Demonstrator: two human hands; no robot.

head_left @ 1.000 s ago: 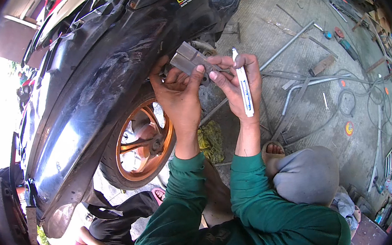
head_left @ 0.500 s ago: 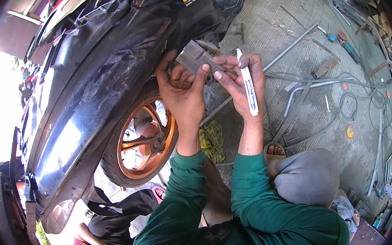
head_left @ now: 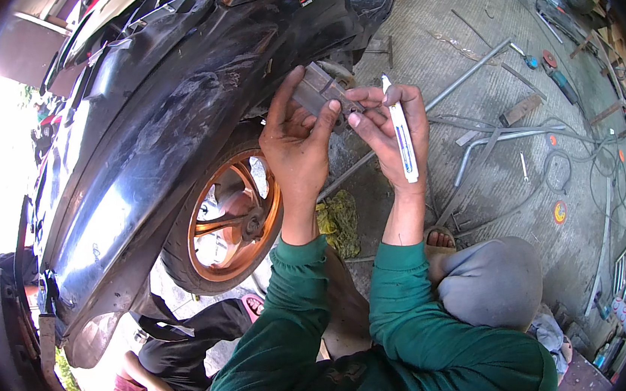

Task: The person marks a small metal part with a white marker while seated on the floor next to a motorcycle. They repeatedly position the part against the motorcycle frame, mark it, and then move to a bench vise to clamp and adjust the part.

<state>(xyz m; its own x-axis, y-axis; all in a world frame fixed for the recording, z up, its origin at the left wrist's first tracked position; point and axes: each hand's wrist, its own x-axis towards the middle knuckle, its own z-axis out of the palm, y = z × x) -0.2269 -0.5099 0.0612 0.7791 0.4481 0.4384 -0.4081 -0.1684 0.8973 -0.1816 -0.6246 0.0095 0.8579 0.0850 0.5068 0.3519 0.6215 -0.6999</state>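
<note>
My left hand (head_left: 295,148) is closed on a grey metal piece (head_left: 313,91), flat and oblong, with dark lines across it. The thumb presses its near face and the forefinger reaches up along its left edge. A white marker pen (head_left: 405,145) stands nearly upright in my right hand (head_left: 399,123), tucked between the fingers with its tip pointing up. That hand's thumb and fingertips also touch the metal piece's lower right end. Both hands are beside the black body panel (head_left: 171,126) of a motorcycle, above and right of its wheel (head_left: 244,225) with a copper-coloured rim.
Metal tubes (head_left: 467,75), cables and an angle grinder (head_left: 560,81) lie on the concrete floor at right. A yellowish cloth (head_left: 338,223) sits below my hands. At lower left is another person in dark trousers (head_left: 198,335) and a pink sandal.
The metal piece has turned a little, and my left forefinger has straightened along its edge. My right hand, with the marker, has shifted slightly right.
</note>
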